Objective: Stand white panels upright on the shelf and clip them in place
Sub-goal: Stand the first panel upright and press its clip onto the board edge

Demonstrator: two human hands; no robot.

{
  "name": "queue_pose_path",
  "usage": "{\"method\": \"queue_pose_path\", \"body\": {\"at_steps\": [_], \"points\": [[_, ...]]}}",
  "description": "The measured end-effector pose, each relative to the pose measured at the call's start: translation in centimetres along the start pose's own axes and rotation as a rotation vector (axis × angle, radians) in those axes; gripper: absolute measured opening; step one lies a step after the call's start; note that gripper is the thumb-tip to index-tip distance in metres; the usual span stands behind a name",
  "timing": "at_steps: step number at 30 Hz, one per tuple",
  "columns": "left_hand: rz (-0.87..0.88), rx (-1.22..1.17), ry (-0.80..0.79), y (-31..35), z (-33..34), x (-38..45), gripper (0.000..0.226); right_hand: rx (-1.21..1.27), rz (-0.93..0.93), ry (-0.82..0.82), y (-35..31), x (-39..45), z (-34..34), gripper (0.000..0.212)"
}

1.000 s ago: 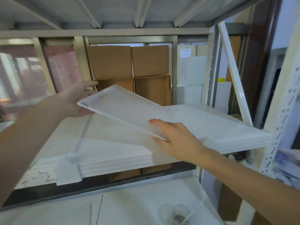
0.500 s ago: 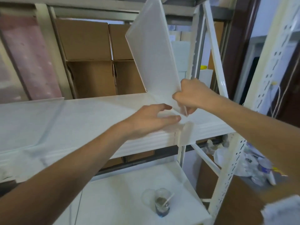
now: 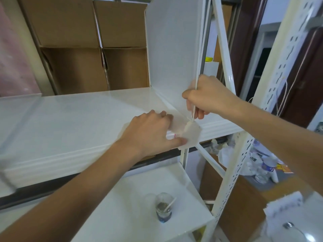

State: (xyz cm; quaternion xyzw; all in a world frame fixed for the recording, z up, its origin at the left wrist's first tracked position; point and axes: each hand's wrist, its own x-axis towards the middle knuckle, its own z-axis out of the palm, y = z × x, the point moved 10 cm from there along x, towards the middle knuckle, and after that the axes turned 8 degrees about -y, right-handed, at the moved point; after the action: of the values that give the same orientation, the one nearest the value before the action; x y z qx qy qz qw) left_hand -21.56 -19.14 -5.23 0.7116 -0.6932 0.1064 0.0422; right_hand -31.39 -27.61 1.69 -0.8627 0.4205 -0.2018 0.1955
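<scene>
Panel (image 3: 173,49) work has turned a corner: half a second ago the sheet leaned tilted, and now it stands upright on the shelf (image 3: 70,119) at its right end. Right hand (image 3: 208,98) has its fingers (image 3: 195,113) closed around the panel's near edge, just above the bottom corner. Left hand (image 3: 152,131) pinches a pale clip (image 3: 191,135) directly below those fingers, at the shelf's front edge. Clipping looks next.

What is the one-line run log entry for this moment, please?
panel: upright on shelf | right hand: grips panel edge | left hand: pressing clip at corner | clipped: cannot tell
</scene>
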Motion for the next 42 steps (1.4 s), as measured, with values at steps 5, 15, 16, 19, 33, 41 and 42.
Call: {"method": "queue_pose_path", "body": {"at_steps": [5,15,16,19,33,41,42], "points": [[-0.002,-0.013,-0.003,0.0,-0.1,-0.1,0.069,0.014,-0.022,0.052,0.2,-0.2,0.3,0.026],[-0.019,-0.085,-0.013,-0.2,-0.1,-0.2,0.072,0.186,0.044,0.003,2.1,-0.9,1.9,0.031],[-0.016,-0.086,-0.012,-0.2,-0.2,-0.2,0.074,0.201,0.051,-0.003,2.2,-1.1,1.9,0.03],[-0.015,-0.092,-0.018,-0.1,-0.3,-0.3,0.075,0.251,0.082,-0.006,2.8,-1.5,2.0,0.03],[-0.008,-0.096,-0.006,-0.1,-0.1,-0.1,0.076,0.104,0.064,0.021,2.2,-1.6,2.1,0.036],[0.012,-0.121,0.011,-0.2,0.0,-0.3,0.065,-0.008,-0.017,0.044,2.7,-0.6,3.8,0.038],[0.013,-0.109,0.009,-0.2,0.0,-0.3,0.066,-0.037,-0.015,0.049,2.8,-0.7,3.9,0.037]]}}
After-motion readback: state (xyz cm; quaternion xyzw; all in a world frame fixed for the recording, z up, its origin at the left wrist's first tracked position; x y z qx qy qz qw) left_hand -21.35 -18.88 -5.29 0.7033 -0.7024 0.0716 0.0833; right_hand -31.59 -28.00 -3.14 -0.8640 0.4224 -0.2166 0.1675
